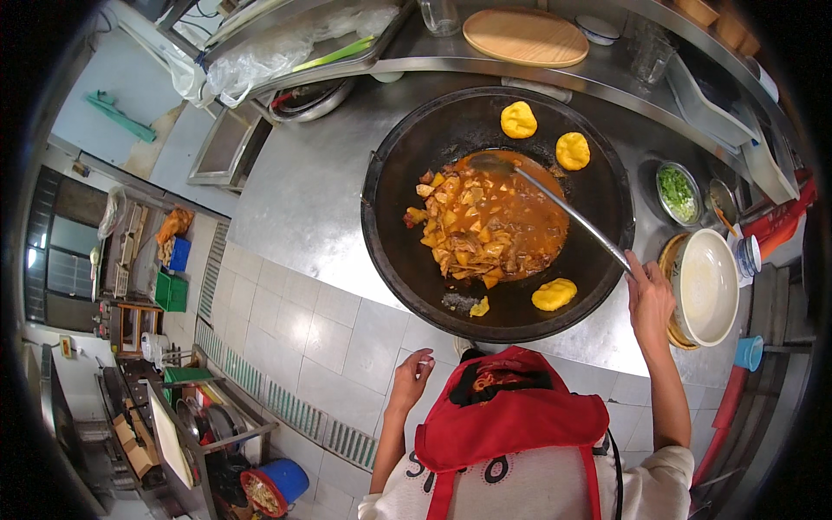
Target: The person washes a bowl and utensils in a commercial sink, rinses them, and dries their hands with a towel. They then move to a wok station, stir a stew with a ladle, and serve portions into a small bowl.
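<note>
My right hand (652, 300) grips the handle of a metal ladle (575, 218), whose bowl rests in the reddish-brown sauce at the far side of the stew. The stew (487, 227), with chunks of what look like meat and potato, lies in a large black wok (403, 260). Several yellow dough cakes cling to the wok's inner wall: two at the far side (519, 120) (572, 151) and one at the near right (554, 295). A small yellow scrap (480, 307) lies at the near side. My left hand (413, 377) hangs before the wok's near rim, fingers curled, touching nothing visible.
A white oval bowl (707, 286) in a woven holder stands right of the wok, near a metal bowl of chopped green onion (678, 193). Above the steel table (292, 195) runs a shelf with a wooden board (525, 38). A blue bucket (279, 481) stands at lower left.
</note>
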### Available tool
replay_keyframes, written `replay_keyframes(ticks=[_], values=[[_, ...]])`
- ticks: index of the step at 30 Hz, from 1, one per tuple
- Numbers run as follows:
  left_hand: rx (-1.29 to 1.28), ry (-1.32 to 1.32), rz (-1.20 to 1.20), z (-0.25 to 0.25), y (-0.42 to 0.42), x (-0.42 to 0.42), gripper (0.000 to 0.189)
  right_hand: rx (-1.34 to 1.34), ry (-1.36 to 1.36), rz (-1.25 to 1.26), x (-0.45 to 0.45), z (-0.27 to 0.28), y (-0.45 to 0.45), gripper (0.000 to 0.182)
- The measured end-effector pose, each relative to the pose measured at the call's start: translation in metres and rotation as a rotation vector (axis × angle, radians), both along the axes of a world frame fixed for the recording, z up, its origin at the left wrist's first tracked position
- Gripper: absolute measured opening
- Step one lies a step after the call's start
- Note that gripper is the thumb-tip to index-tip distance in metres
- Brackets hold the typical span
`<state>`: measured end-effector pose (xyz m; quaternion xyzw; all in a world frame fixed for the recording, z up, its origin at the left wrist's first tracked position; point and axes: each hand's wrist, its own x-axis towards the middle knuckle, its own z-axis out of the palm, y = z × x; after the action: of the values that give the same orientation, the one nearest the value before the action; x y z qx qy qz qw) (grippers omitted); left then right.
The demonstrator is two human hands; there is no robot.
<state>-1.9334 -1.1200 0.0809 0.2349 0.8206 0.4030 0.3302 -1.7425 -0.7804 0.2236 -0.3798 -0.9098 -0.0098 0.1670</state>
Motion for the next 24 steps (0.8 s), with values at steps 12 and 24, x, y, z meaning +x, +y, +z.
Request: replay_keyframes(ticks=[12,24], values=[[-0.001,0.030,-0.034,-0.004,0.001,-0.003,0.024,0.104,-0.066,-0.072,0.006,-0.036,0.012,0.041],[0.044,0.055,-0.065,-0.005,0.009,-0.008,0.023,-0.098,-0.109,-0.057,-0.007,-0.041,0.012,0.041]])
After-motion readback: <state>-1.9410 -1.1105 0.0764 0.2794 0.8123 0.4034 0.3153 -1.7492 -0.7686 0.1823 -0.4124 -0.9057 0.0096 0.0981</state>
